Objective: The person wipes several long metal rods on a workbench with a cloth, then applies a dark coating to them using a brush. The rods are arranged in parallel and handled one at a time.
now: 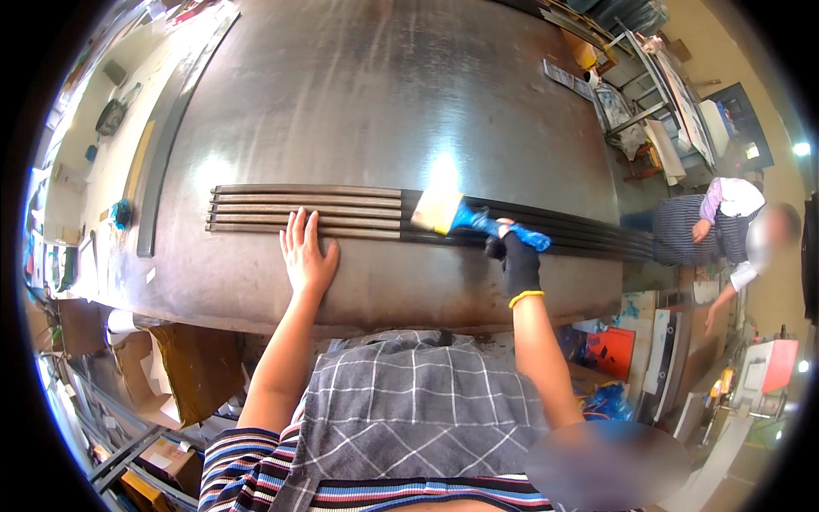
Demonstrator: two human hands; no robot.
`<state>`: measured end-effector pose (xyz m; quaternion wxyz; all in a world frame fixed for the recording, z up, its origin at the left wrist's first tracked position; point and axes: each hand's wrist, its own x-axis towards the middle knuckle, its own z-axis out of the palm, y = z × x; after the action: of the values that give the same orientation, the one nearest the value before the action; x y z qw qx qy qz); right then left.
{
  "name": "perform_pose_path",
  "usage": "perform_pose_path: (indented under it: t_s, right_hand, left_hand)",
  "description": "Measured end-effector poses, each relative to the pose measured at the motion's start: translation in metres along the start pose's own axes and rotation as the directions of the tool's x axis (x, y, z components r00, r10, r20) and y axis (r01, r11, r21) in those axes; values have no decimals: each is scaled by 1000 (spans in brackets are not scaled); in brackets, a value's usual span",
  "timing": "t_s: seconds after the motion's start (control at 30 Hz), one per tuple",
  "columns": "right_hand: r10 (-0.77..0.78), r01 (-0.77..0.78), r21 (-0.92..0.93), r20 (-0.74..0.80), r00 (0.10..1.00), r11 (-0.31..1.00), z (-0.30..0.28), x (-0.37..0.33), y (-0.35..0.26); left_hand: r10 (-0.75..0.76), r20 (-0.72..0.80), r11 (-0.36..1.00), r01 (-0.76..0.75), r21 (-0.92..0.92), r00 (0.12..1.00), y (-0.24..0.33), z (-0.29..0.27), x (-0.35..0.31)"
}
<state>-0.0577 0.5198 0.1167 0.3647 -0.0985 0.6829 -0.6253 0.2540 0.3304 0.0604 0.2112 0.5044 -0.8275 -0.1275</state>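
Several long, thin strips [307, 205] lie side by side across the dark metal table [375, 111]. Their left part looks brownish bare metal, while the right part is black. My left hand [307, 256], bare, rests with fingers spread on the nearer strips toward their left end. In a black glove with a yellow cuff, my right hand [518, 264] grips the blue handle of a wide paintbrush [469, 219]. The brush's pale bristles point left and lie over the strips near where brown meets black. Whether the bristles touch them I cannot tell.
A long flat bar [166, 154] runs along the table's left side. Another person [695, 222] in a striped apron stands at the strips' right end. Cardboard boxes [192, 371] stand below the near edge, and a metal rack [653, 94] is at the far right.
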Motion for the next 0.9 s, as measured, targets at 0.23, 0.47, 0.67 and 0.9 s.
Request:
perform_pose_path:
  t_s: [0.23,0.47,0.67,0.9]
  right_hand:
    - [-69,73,-153,35,997,986,18,8,4]
    - [-80,83,101,-34,996,991,52,15,-3]
    - [-141,135,-65,-85,986,989,43,-26,-4]
    - [-22,161,392,-335,942,906,-80,-45,37]
  left_hand:
    - [-5,-6,1000,5,-6,1000,3,0,1]
    - [2,-27,1000,-2,-20,1000,2,2,1]
    - [5,-35,1000,-6,-2,999,6,-1,1]
    - [59,-51,998,-58,16,997,-2,10,0]
